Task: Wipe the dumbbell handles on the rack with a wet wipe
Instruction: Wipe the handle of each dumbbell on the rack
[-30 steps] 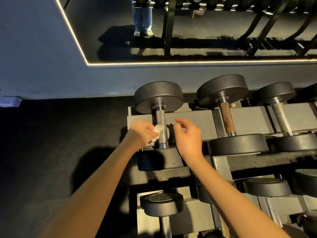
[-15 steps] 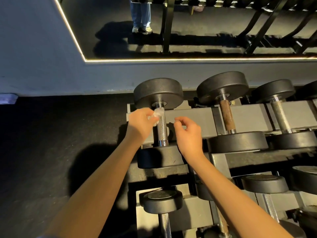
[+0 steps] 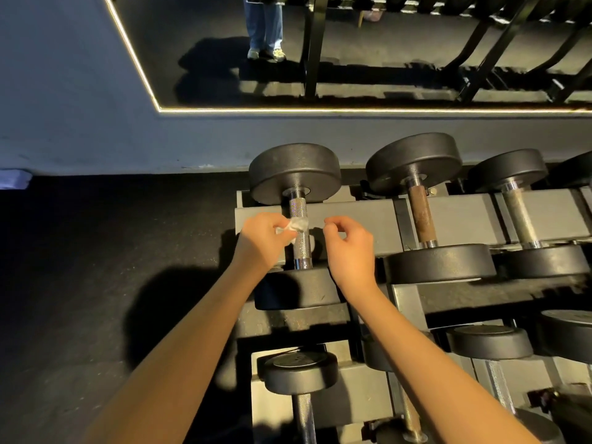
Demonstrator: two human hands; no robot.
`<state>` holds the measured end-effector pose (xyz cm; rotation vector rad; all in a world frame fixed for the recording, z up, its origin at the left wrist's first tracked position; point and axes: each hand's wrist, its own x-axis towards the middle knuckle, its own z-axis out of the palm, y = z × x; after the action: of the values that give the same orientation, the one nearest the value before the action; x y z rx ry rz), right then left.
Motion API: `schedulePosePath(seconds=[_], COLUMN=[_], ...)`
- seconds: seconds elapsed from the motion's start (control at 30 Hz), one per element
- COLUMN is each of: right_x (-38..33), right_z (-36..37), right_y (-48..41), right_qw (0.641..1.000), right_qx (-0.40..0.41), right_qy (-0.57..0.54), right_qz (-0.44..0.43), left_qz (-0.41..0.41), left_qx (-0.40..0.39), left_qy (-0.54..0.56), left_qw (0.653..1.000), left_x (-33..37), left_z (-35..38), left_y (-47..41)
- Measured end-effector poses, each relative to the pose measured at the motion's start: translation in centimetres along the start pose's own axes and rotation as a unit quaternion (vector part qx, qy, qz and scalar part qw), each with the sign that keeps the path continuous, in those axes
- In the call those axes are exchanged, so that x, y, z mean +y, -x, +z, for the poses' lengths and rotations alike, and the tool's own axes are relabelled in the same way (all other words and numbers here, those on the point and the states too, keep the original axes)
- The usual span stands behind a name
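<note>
At the left end of the rack's (image 3: 352, 219) top tier, a person's left hand (image 3: 262, 238) pinches a crumpled white wet wipe (image 3: 295, 226) against the left side of the knurled chrome handle (image 3: 301, 248) of the leftmost dumbbell (image 3: 294, 169), about midway along it. Just right of that handle the right hand (image 3: 349, 248) hovers, fingers loosely curled and grasping nothing. A rusty-handled dumbbell (image 3: 439, 262) lies next to the right; a mirror (image 3: 368, 78) lines the far wall.
</note>
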<state>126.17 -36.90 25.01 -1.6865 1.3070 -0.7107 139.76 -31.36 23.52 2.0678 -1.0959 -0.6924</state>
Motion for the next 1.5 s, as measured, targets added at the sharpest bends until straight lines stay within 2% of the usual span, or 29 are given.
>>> schedulePosePath(seconds=[0.07, 0.2, 0.27, 0.33, 0.43, 0.57, 0.77, 0.87, 0.93, 1.03, 1.17, 1.37, 1.5], right_x=[0.0, 0.0, 0.0, 0.1, 0.0, 0.2, -0.5, -0.7, -0.8, -1.1, -0.8, -0.1, -0.5], right_z=[0.0, -0.1, 0.0, 0.0, -0.1, 0.0, -0.8, -0.3, 0.6, 2.4, 2.9, 0.8, 1.1], right_y=[0.0, 0.0, 0.0, 0.0, 0.0, -0.5, -1.9, -3.4, -5.0, -6.4, -5.8, -5.2, -5.2], right_qw=[1.000, 1.000, 1.000, 1.000, 0.999, 0.991, 0.973, 0.987, 0.995, 0.993, 0.990, 0.971, 0.984], right_qx=[0.002, 0.002, 0.005, 0.004, -0.023, -0.114, -0.177, -0.122, -0.072, -0.044, -0.035, -0.168, -0.125], right_qy=[0.000, 0.007, 0.009, 0.011, 0.001, -0.062, -0.148, -0.108, -0.046, 0.030, 0.069, 0.117, 0.080], right_qz=[-0.002, -0.013, -0.016, -0.022, -0.040, -0.044, 0.005, -0.012, -0.056, -0.108, -0.118, -0.121, -0.099], left_qz=[-0.019, -0.031, -0.032, -0.028, -0.016, 0.013, 0.044, 0.068, 0.021, -0.091, -0.073, -0.093, -0.113], left_qx=[-0.016, -0.139, -0.174, -0.140, -0.015, 0.030, 0.070, 0.119, 0.142, 0.168, 0.196, 0.188, 0.171], left_qy=[0.021, -0.035, -0.045, -0.027, 0.086, 0.163, 0.148, 0.142, 0.147, 0.177, 0.173, 0.221, 0.192], left_qw=[0.999, 0.989, 0.983, 0.989, 0.996, 0.986, 0.985, 0.980, 0.979, 0.966, 0.962, 0.953, 0.960], left_x=[0.0, 0.2, 0.5, 0.9, 1.8, 3.0, 2.6, 2.1, 2.0, 2.2, 2.5, 2.8, 1.6], left_z=[0.2, -0.4, -0.9, -0.8, -0.1, 1.3, 2.1, 2.1, 1.9, 1.8, 1.8, 1.8, 2.3], left_y=[-0.1, 0.5, 0.7, 1.1, 1.8, 2.2, 1.9, 2.1, 2.5, 2.9, 3.3, 3.3, 3.1])
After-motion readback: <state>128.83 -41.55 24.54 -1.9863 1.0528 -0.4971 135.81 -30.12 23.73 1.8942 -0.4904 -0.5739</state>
